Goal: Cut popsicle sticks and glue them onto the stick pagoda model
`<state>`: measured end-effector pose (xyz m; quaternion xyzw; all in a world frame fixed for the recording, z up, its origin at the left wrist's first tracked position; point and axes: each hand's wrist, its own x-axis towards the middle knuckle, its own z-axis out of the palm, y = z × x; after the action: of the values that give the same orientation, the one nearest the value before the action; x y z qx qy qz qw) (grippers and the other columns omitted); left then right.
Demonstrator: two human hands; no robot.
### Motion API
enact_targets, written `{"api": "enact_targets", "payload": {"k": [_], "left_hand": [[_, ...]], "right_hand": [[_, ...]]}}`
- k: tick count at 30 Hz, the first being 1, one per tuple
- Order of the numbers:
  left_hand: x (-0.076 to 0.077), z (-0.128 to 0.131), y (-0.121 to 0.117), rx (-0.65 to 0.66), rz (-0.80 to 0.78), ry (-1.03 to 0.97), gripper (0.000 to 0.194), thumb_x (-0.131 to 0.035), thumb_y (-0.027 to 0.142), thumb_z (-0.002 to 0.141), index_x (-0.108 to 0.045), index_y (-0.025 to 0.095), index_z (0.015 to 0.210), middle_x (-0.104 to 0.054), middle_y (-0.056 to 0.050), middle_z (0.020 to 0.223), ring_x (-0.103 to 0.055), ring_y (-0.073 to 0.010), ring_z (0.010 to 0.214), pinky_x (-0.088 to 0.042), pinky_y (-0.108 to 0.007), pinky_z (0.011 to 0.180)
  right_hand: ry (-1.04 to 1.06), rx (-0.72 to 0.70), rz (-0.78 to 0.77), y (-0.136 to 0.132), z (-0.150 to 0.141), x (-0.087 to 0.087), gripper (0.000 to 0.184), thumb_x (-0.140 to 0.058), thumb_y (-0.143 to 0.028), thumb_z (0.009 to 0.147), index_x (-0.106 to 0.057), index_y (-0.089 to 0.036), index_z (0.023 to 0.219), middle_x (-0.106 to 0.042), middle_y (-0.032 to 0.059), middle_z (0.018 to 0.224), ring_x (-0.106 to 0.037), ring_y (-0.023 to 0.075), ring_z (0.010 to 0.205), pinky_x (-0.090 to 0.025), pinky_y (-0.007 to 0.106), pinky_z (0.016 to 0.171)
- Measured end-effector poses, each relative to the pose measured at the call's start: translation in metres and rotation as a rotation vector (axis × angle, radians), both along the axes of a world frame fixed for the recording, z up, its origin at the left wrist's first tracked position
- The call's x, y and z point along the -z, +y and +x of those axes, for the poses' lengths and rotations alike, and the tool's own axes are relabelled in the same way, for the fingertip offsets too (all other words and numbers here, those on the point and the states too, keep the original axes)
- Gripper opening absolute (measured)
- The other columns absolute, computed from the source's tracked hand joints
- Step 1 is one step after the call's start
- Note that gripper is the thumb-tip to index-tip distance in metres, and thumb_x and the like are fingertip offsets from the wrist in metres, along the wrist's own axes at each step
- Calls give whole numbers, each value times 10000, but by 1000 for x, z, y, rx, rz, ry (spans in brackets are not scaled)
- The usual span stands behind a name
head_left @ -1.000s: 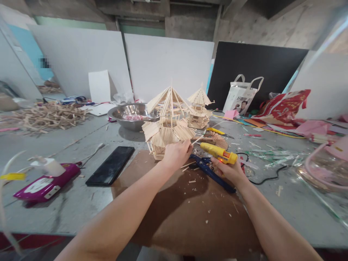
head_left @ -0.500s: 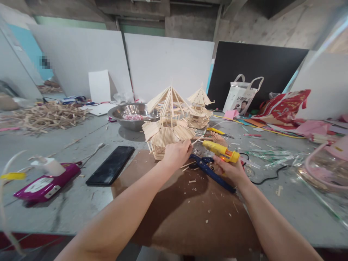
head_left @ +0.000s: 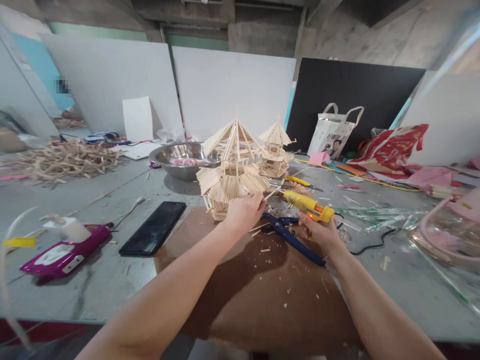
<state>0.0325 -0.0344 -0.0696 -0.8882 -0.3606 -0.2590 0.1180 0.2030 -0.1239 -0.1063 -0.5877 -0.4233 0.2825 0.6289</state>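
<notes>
My left hand [head_left: 245, 212] is closed on a thin wooden stick [head_left: 272, 193], which sticks out to the right of its fingers. Just behind that hand stands a pavilion model [head_left: 228, 187] built of wooden sticks, its upper roof an open frame of slanting sticks. In my right hand [head_left: 318, 231] is a yellow hot glue gun [head_left: 305, 204] with an orange light lit; its nozzle points left, close to the stick's end. Blue-handled pliers [head_left: 294, 242] lie on the brown board [head_left: 262, 305] below the glue gun.
A smaller stick pavilion [head_left: 276, 150] and a metal bowl [head_left: 176, 167] stand behind. To the left lie a black phone [head_left: 153, 228], a purple power strip [head_left: 65, 255] and a heap of wooden pieces [head_left: 71, 159]. Yellow-handled pliers [head_left: 298, 180], plastic scraps and a black cord [head_left: 369, 247] lie right.
My right hand has drawn the glue gun slightly to the right, away from the stick's end. My left hand and the stick stay almost where they were.
</notes>
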Motion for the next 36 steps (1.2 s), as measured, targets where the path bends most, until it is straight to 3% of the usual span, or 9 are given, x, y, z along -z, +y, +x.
{"api": "enact_targets", "payload": {"k": [23,31,36], "left_hand": [[1,0,0,15,15,-33,296,-287,315,803,-536,160,763,-599,-41,661,-545,-129,599,-273,-205,465],[0,0,0,16,-12,-18,290,-290,314,799,-537,167,760,-605,-37,679,-548,-132,608,-296,-211,481],[0,-1,0,22,-42,-8,292,-289,331,800,-533,173,775,-606,-33,695,-550,-135,626,-317,-212,501]], "right_hand": [[-7,42,-26,0,2,1,327,-617,-451,542,-477,-157,573,-439,-58,388,-363,56,268,-286,185,271],[-184,-53,4,-2,1,9,275,-590,-392,606,-463,-163,523,-398,-60,360,-359,57,315,-308,182,324],[-294,-69,42,0,5,16,206,-587,-354,617,-535,-155,600,-491,-27,460,-421,77,405,-369,200,402]]}}
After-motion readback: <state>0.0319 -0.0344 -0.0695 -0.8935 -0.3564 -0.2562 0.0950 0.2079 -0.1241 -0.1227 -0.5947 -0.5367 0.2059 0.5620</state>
